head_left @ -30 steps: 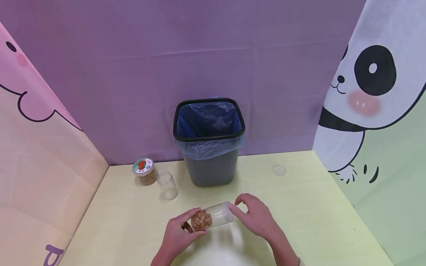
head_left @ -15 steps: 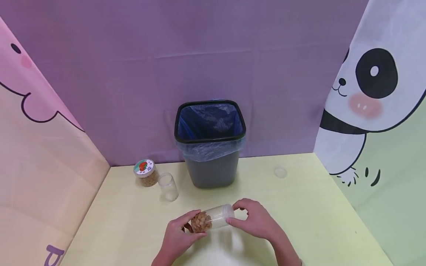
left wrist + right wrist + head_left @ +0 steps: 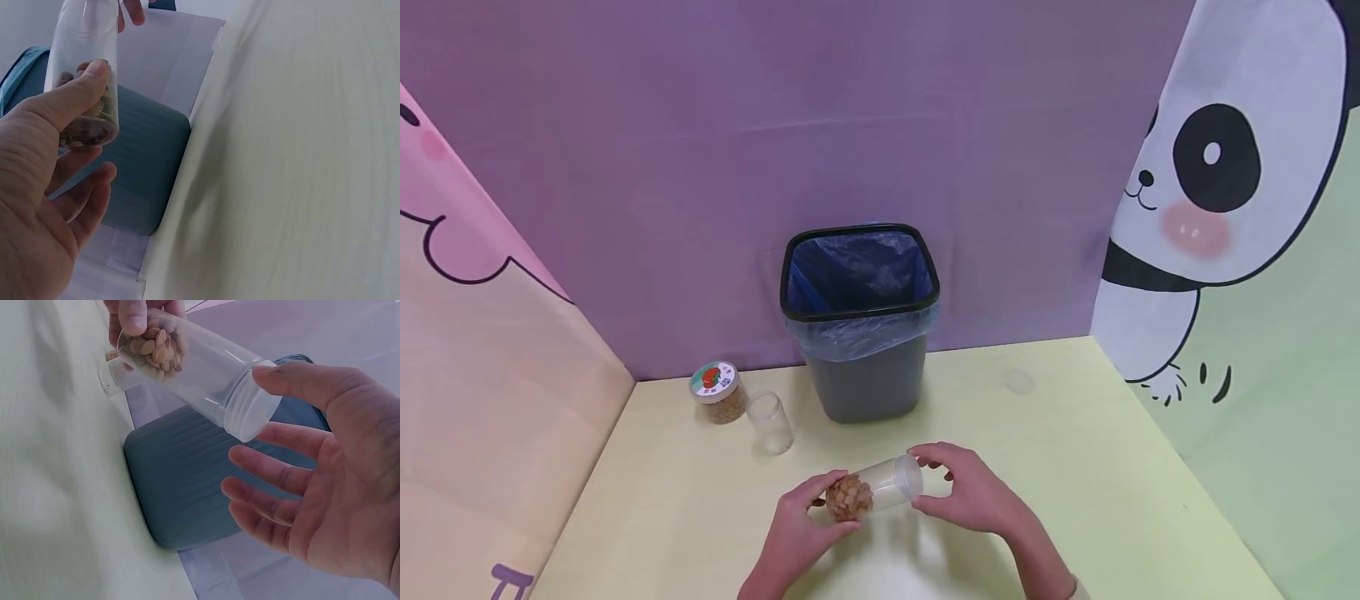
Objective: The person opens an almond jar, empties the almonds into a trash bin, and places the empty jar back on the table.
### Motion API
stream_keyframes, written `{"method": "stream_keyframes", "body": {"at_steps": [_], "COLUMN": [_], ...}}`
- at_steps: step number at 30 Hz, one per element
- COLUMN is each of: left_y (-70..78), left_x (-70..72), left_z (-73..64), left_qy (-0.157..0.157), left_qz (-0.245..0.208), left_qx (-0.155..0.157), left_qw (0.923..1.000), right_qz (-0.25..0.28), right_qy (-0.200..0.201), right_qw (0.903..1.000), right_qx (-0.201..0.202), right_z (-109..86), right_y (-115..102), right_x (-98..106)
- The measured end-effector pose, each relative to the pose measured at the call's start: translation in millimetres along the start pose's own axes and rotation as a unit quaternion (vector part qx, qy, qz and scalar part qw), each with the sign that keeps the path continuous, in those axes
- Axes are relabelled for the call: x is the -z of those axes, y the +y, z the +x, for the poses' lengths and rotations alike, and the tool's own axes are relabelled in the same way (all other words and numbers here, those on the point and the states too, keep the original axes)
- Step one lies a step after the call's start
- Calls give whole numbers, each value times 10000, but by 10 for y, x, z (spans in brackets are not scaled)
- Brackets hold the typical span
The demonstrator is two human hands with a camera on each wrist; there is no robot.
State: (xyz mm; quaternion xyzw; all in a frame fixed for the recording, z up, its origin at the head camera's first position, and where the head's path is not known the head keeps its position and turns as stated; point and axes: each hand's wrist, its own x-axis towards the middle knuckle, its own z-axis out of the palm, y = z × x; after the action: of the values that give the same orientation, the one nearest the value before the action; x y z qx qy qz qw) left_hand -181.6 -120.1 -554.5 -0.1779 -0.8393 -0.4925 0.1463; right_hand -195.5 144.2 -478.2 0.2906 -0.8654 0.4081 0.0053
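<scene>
A clear cylindrical jar (image 3: 883,486) lies tilted in the air above the table, with brown nut-like or seed-like pieces (image 3: 156,351) gathered at its bottom end. My left hand (image 3: 801,523) grips that end between thumb and fingers. A cloudy, ridged screw lid (image 3: 252,412) sits on the jar's right end. My right hand (image 3: 973,496) holds this lid by its edge, thumb on one side and index finger on the other, while its remaining fingers (image 3: 269,506) stay spread below. In the left wrist view, the thumb (image 3: 81,94) lies across the jar wall over the brown pieces.
Behind the hands stands a grey waste bin (image 3: 868,375) with a black rim and blue liner. Left of it are an empty clear jar (image 3: 771,423) and a short filled jar (image 3: 718,392) with a printed lid. A clear disc (image 3: 1018,382) lies at the table's (image 3: 1120,467) back right.
My right thumb and fingers have come in from beside the jar's end to hold its lid. The left hand keeps its grip on the bottom, and the head view has shifted slightly.
</scene>
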Motion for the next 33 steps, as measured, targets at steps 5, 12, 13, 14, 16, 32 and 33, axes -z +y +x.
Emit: {"method": "stream_keyframes", "body": {"at_steps": [5,12,13,14,16,32,33], "left_y": [15,-14,-27,-36,-50,-30,-31], "left_x": [32,21,17,18,28,145,151], "left_z": [14,43,35,28,17,198,204], "left_qy": [-46,171,217,270,369,233,246], "left_qz": [-23,121,123,137,120,799,798], "left_qx": [302,88,72,61,20,-500,-488], "left_qw": [9995,9997,9997,9995,9992,9953,9953], "right_qz": [167,255,291,291,197,-187,-55], "right_qy": [-10,-55,-45,-24,55,278,230], "right_qw": [9999,9995,9993,9990,9982,9964,9971], "right_qx": [-22,-158,-245,-330,-559,-780,-719], "right_z": [24,61,68,77,97,294,317], "right_y": [-45,-75,-84,-91,-101,-106,-102], "right_x": [-15,7,0,-9,-36,67,77]}}
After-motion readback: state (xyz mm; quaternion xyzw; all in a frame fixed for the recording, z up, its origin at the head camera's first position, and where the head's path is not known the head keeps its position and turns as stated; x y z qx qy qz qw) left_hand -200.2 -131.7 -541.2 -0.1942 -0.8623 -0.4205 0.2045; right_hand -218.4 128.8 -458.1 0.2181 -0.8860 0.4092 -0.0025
